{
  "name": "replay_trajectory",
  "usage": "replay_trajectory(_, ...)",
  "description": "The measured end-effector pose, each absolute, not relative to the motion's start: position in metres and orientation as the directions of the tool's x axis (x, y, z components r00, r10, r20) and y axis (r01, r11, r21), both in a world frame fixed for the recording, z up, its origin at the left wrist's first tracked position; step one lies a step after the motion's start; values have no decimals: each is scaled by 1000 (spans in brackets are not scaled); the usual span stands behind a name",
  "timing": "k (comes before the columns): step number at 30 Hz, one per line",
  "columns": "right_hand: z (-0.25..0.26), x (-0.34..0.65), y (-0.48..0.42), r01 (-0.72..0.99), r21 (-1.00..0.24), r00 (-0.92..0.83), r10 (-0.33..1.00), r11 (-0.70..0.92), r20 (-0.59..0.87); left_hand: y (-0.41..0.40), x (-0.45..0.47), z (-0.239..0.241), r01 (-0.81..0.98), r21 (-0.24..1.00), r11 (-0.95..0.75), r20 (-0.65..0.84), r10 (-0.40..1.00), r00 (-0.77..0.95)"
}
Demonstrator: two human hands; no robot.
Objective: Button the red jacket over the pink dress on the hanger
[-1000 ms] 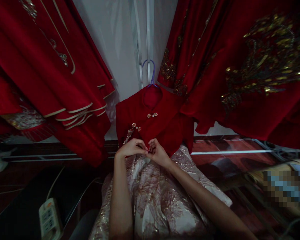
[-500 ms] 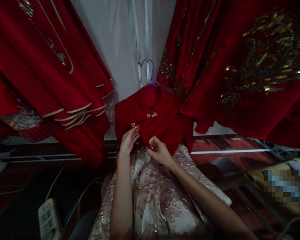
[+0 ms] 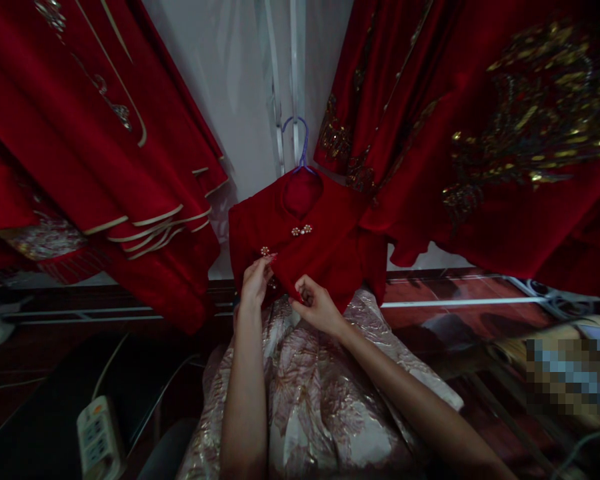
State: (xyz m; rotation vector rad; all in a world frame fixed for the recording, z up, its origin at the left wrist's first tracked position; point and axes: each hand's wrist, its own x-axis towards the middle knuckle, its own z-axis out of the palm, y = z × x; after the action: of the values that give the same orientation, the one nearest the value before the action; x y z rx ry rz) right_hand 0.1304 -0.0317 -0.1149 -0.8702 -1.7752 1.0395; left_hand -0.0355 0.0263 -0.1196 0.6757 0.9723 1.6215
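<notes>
A small red dress top (image 3: 325,233) hangs on a purple hanger (image 3: 300,143) straight ahead, with a pale brocade skirt (image 3: 310,400) spreading below it. Pearl clasps (image 3: 301,231) fasten its front flap. My left hand (image 3: 256,280) pinches the flap's edge just under the second clasp (image 3: 266,252). My right hand (image 3: 314,305) is closed on the red hem a little lower and to the right.
Large red embroidered garments hang at the left (image 3: 95,153) and the right (image 3: 480,133). A white wall with a rail (image 3: 293,80) stands behind. A white power strip (image 3: 97,437) lies at the lower left on a dark surface.
My left hand left the right hand at the hem and rose to the flap near the second clasp. My right hand stayed on the hem.
</notes>
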Motion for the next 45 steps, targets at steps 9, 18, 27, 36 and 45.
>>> replay_trajectory(9, -101, 139, -30, 246, -860, -399, 855, 448, 331, 17, -25, -96, -280, 960, 13, -27, 999, -45)
replay_trajectory(18, -83, 154, -27, 287, -819, -406, 837, 497, 365, 40, 2, -44, 793, 377, -479, 702, 706, 93)
replay_trajectory(27, -66, 171, -33, 412, -736, -525, 800, 538, 290, 49, 3, -14, 763, 57, -644, 657, 599, 457)
replay_trajectory(36, -53, 188, -19, 365, -771, -582, 774, 522, 249, 60, -7, -15, 520, 425, -741, 661, 646, 381)
replay_trajectory(45, -10, 134, 31, 423, -626, -29, 700, 655, 714, 56, -9, -29, 805, 145, -575, 724, 616, 310)
